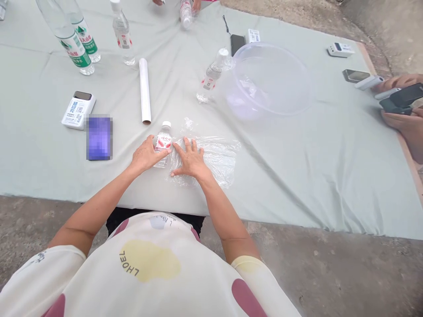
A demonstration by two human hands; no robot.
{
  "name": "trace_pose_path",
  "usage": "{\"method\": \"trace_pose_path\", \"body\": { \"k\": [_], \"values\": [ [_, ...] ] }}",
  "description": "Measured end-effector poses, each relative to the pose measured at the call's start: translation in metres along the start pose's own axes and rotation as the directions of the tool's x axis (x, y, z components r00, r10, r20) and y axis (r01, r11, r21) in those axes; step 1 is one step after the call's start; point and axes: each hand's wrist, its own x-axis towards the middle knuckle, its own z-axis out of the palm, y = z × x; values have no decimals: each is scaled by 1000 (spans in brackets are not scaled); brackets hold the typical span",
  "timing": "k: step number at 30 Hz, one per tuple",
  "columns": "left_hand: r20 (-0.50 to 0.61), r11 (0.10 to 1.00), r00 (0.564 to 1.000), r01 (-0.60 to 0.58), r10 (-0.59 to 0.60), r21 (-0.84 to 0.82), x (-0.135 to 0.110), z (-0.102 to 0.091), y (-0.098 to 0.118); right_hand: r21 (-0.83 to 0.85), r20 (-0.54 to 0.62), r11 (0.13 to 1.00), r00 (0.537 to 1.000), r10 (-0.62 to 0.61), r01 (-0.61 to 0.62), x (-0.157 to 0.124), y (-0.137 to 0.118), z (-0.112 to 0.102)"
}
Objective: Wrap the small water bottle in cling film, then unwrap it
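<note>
A small clear water bottle [164, 141] with a white cap and a red-and-white label is at the front of the table, cap pointing away from me. My left hand [145, 154] is around its left side, the thumb across its lower part. Whether the bottle stands or lies flat I cannot tell. Just right of it, a sheet of clear plastic film [220, 160] is spread on the cloth, wrinkled. My right hand [191, 159] presses on the film's left part with its fingers spread.
Beyond my hands are a white roll [144, 92], another small bottle [209, 77] and a clear plastic basin [271, 79]. Larger bottles [77, 50], a white power bank [78, 110] and a blurred purple item [99, 137] are leftward. Another person's hands hold a phone [401, 99] at right.
</note>
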Motion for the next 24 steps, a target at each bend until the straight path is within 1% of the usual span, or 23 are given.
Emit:
{"method": "trace_pose_path", "body": {
  "k": [2,4,5,6,7,8,9,11,12,14,16,18,19,21,23,24],
  "values": [
    [-25,1000,999,-20,20,-10,4,5,3,0,14,1000,1000,13,-13,1,-3,-3],
    [-31,994,999,-19,16,-110,7,5,4,-3,21,1000,999,31,-31,2,-6,-4],
    [-18,978,1000,5,-8,-209,8,4,3,-4,25,999,999,41,-40,3,-8,-4],
    [7,944,999,34,-34,-330,8,0,3,-4,28,999,998,48,-48,4,-8,-4],
    [39,889,998,59,-46,-454,6,-4,3,-2,27,999,998,51,-51,5,-9,-3],
    [70,822,997,67,-33,-565,4,-9,4,3,24,999,998,50,-50,5,-9,-2],
    [92,755,996,55,8,-654,0,-14,6,9,17,999,999,47,-47,6,-9,-1],
    [115,646,983,-2,140,-763,-7,-20,14,28,-9,999,999,42,-42,6,-9,1],
    [129,607,970,-24,208,-794,-11,-19,19,38,-20,999,999,39,-39,6,-8,2],
    [184,558,929,-29,320,-829,-13,-10,27,65,-52,998,999,11,-7,6,-7,5],
    [251,551,886,-6,390,-834,-8,6,29,89,-105,995,994,-36,45,5,-4,9],
    [303,574,862,18,406,-818,2,24,23,95,-149,993,987,-57,71,5,-2,13],
    [317,586,862,29,396,-810,8,30,19,91,-153,994,987,-48,62,5,-1,15],
    [299,590,883,31,362,-807,19,37,9,82,-132,996,991,-25,36,5,1,18],
    [278,601,902,26,331,-799,26,35,2,82,-115,996,993,-23,32,5,4,18],
    [284,621,903,24,323,-783,28,33,0,84,-112,996,993,-31,41,5,5,18]
  ]
}}
